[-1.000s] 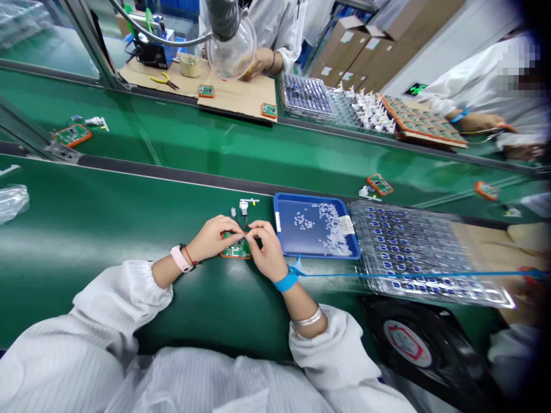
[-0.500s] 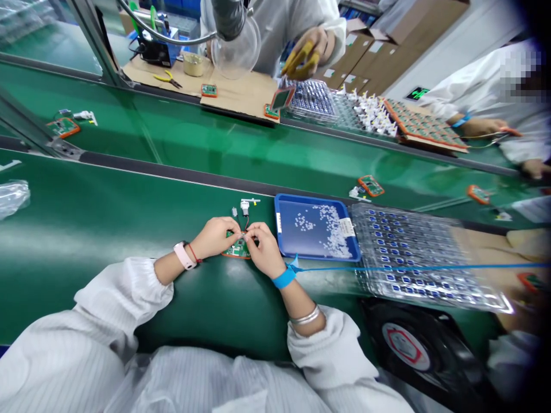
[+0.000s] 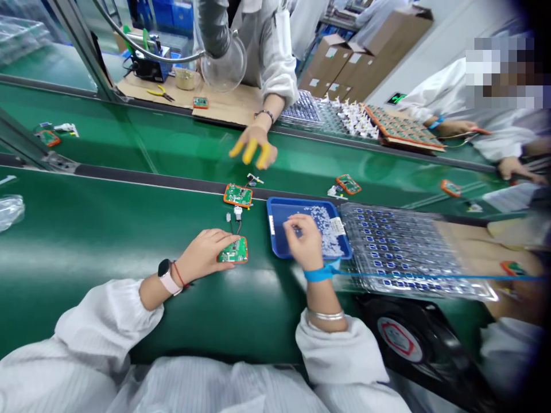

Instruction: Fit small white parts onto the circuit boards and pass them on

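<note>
My left hand [image 3: 203, 253] rests on the green belt with its fingers on the left edge of a small green circuit board in an orange frame [image 3: 235, 250]. Thin wires run from this board to a small white part [image 3: 237, 213]. My right hand [image 3: 305, 240] is over the blue tray [image 3: 279, 241], fingers curled down into the scattered small white pieces [image 3: 325, 226]. Whether it has one pinched is hidden. A second orange-framed board [image 3: 238, 195] lies farther up, below a co-worker's hand [image 3: 253, 146] with yellow fingertip covers.
A clear blister tray of small blue parts [image 3: 408, 246] lies right of the blue tray. More boards [image 3: 348, 184] ride the far belt. A fan [image 3: 400, 338] sits at lower right. A co-worker in white [image 3: 469, 123] works at the right, beside trays of boards [image 3: 402, 127].
My right hand left the board and moved right into the blue tray. My left hand stayed on the board. The co-worker across reached over, and a second board now lies on the belt.
</note>
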`<state>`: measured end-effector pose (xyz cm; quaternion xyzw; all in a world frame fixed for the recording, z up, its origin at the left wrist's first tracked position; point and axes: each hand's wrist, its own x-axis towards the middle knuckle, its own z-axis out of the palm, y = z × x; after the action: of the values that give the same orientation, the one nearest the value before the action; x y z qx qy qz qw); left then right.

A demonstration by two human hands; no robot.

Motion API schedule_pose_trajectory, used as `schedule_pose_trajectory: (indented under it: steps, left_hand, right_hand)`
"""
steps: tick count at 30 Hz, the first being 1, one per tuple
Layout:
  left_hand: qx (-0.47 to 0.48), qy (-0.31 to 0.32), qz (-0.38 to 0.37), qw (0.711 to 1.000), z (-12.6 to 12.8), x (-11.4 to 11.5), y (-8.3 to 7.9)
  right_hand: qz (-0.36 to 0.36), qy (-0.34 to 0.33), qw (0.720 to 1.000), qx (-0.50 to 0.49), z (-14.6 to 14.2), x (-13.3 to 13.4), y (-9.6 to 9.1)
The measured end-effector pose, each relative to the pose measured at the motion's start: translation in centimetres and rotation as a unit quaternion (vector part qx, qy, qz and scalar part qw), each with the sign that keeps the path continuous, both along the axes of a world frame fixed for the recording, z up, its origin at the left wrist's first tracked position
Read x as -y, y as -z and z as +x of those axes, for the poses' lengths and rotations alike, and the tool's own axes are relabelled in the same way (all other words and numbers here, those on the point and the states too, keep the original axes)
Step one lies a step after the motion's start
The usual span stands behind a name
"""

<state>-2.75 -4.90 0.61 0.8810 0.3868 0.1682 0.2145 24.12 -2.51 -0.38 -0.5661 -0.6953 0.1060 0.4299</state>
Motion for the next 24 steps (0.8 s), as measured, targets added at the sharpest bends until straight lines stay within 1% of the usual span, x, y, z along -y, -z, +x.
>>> schedule_pose_trajectory:
  steps: [2,3,5,6,8,9,11,12,13,14,16,17,19,20,21,23,24]
  left_hand:
    - [0.007,-0.013,-0.025,1.0,0.1,0.3,-0.3]
    - [0.025,-0.019,-0.055,0.998,0.2,0.3,-0.6]
    - [0.091,-0.018,-0.151,0.984,0.4,0.1,-1.2]
    - [0.136,-0.011,-0.208,0.968,0.4,-0.2,-1.7]
    - [0.235,0.008,-0.309,0.921,0.4,-1.1,-3.0]
    - [0.286,0.016,-0.341,0.895,0.4,-1.7,-3.9]
    - [0.381,0.021,-0.361,0.851,0.5,-3.1,-5.8]
    - [0.421,0.02,-0.347,0.838,0.6,-4.0,-6.8]
    - [0.453,0.016,-0.317,0.833,0.6,-5.1,-7.7]
    - [0.476,0.006,-0.275,0.835,0.6,-6.4,-8.5]
    - [0.486,-0.037,-0.16,0.859,0.3,-9.5,-9.2]
    - [0.473,-0.071,-0.095,0.873,0.0,-11.2,-9.1]
    - [0.41,-0.155,0.036,0.898,-0.8,-14.9,-7.9]
    - [0.367,-0.2,0.095,0.904,-1.4,-16.7,-6.9]
    - [0.317,-0.235,0.137,0.909,-2.1,-18.4,-5.7]
    - [0.218,-0.278,0.176,0.919,-3.5,-21.0,-3.2]
    - [0.163,-0.289,0.172,0.927,-4.2,-22.0,-2.0]
  right_hand:
    - [0.007,0.084,0.996,0.027,3.8,-1.0,0.9]
    - [-0.001,0.118,0.992,0.04,5.5,-1.3,1.5]
    - [-0.022,0.162,0.985,0.06,7.8,-1.8,2.5]
    - [-0.032,0.169,0.983,0.065,8.4,-2.0,2.9]
    - [-0.045,0.161,0.983,0.071,8.8,-2.2,3.4]
    - [-0.049,0.154,0.984,0.074,8.7,-2.3,3.5]
    - [-0.057,0.14,0.985,0.078,8.4,-2.6,3.7]
    - [-0.061,0.136,0.986,0.08,8.2,-2.7,3.7]
    - [-0.065,0.134,0.986,0.082,8.1,-2.8,3.8]
    - [-0.069,0.131,0.985,0.084,8.1,-2.9,3.8]
    - [-0.076,0.125,0.985,0.089,8.3,-3.0,4.0]
    - [-0.079,0.121,0.985,0.093,8.4,-3.1,4.0]
    - [-0.079,0.115,0.985,0.101,8.6,-3.1,4.1]
    - [-0.077,0.114,0.985,0.106,8.7,-3.1,4.2]
    - [-0.073,0.113,0.985,0.112,8.8,-3.1,4.2]
    - [-0.065,0.111,0.984,0.124,8.8,-3.1,4.3]
    - [-0.061,0.111,0.983,0.129,8.8,-3.1,4.3]
